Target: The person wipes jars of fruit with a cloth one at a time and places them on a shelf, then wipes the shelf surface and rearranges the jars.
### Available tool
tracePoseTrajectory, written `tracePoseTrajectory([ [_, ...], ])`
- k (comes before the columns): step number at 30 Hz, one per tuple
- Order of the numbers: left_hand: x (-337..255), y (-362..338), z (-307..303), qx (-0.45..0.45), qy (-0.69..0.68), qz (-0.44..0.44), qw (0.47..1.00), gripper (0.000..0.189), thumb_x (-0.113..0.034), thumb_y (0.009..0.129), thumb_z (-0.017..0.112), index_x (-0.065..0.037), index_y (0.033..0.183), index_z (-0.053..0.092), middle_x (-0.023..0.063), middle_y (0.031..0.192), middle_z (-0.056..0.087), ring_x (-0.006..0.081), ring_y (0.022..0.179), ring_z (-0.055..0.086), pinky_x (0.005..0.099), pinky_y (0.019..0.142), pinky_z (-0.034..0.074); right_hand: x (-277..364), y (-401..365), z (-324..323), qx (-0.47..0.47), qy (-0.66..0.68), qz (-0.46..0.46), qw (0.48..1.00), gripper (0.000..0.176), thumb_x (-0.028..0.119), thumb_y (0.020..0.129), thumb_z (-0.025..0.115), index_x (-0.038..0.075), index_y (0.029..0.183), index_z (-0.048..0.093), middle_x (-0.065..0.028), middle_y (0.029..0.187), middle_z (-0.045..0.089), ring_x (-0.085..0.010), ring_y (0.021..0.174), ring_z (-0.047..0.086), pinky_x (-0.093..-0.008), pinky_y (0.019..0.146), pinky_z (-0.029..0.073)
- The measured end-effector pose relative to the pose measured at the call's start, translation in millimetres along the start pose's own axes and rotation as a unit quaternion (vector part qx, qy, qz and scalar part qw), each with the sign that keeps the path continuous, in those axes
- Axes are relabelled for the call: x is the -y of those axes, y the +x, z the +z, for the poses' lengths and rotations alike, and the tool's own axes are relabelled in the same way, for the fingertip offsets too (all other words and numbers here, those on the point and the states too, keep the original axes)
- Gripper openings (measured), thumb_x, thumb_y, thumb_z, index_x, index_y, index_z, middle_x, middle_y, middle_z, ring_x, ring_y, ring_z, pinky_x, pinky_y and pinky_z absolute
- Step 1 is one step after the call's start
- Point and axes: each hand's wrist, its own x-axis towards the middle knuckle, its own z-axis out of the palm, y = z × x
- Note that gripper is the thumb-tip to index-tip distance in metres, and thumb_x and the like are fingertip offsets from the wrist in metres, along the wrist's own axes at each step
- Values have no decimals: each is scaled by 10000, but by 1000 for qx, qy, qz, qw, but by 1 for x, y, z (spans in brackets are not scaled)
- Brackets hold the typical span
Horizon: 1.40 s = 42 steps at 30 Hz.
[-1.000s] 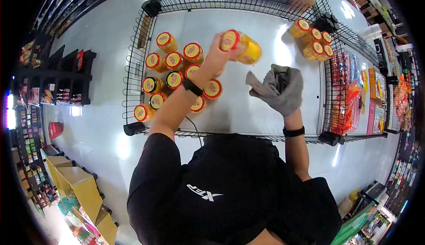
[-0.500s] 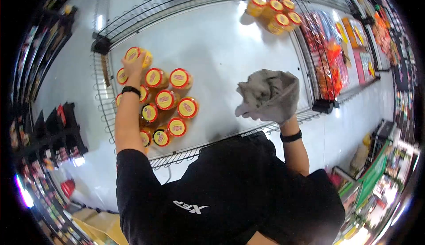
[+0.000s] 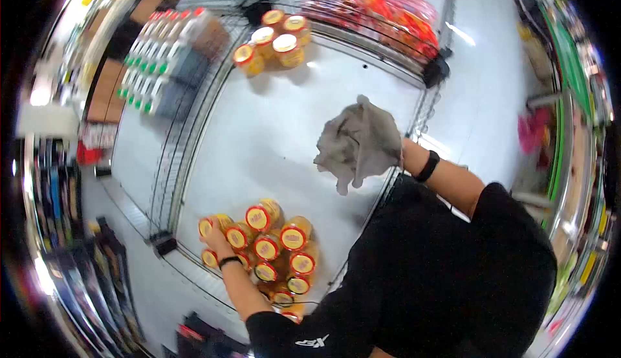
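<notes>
At the lower left of the white shelf surface (image 3: pixel 259 157), my left hand (image 3: pixel 217 236) is closed on a jar (image 3: pixel 206 227) with a red-rimmed yellow lid, at the corner of a group of several similar jars (image 3: pixel 266 248). My right hand (image 3: pixel 402 154) is mostly hidden behind a grey cloth (image 3: pixel 359 139), bunched and hanging from it above the right part of the surface. Another cluster of several jars (image 3: pixel 275 41) stands at the far left corner.
Low wire railings (image 3: pixel 169 183) with black corner joints edge the surface. Beyond the far rail lie red and orange packets (image 3: pixel 388 15). White bottles with green caps (image 3: pixel 152 76) stand at the upper left. Green-edged shelving (image 3: pixel 563 138) is at the right.
The whole view has turned, so the jars by my left hand now show lower down and the far cluster shows at the upper left. My left hand remains on a jar; the cloth has changed shape.
</notes>
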Motion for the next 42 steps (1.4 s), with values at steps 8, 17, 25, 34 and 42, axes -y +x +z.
tracePoseTrajectory([
  [8, -44, -38, -21, 42, 119, -41, 991, 895, -372, 767, 858, 114, 1381, 424, 254, 1327, 572, 370, 1192, 598, 434, 979, 520, 26, -11, -60, -45, -34, -55, 997, 547, 485, 1047, 491, 56, 1382, 547, -134, 1362, 606, -284, 1240, 589, -459, 1118, 446],
  [17, -88, -207, -5, 51, 48, 274, 959, 531, -249, 882, 769, 85, 1255, 590, 242, 1184, 643, 358, 1111, 606, 417, 992, 471, 116, 56, -136, -111, -71, -29, 991, 436, 314, 1016, 550, 60, 1371, 551, -141, 1383, 559, -303, 1278, 531, -481, 1131, 412],
  [25, -18, -457, 65, 133, 249, 280, 918, 437, -259, 892, 722, 23, 1212, 626, 229, 1225, 654, 404, 1178, 598, 509, 1032, 447, 164, 257, -162, -295, -339, -273, 851, 584, 316, 934, 648, 65, 1434, 486, -153, 1499, 437, -349, 1395, 398, -543, 1114, 392],
  [34, -3, -516, 125, -20, 376, 226, 899, 218, -270, 871, 677, -81, 978, 689, 132, 1224, 671, 333, 1095, 616, 484, 927, 438, 98, 335, -123, -295, -913, -146, 240, 570, 279, 922, 630, 291, 1473, 485, -137, 1575, 343, -481, 1456, 275, -713, 978, 395],
  [42, 1, -509, 124, -22, 367, 268, 890, 103, -146, 843, 631, -71, 798, 684, 87, 973, 727, 307, 890, 672, 452, 775, 483, 140, 334, -118, -195, -928, -97, 304, 546, 224, 808, 728, 238, 1325, 553, -156, 1330, 456, -518, 1080, 537, -555, 771, 571],
])
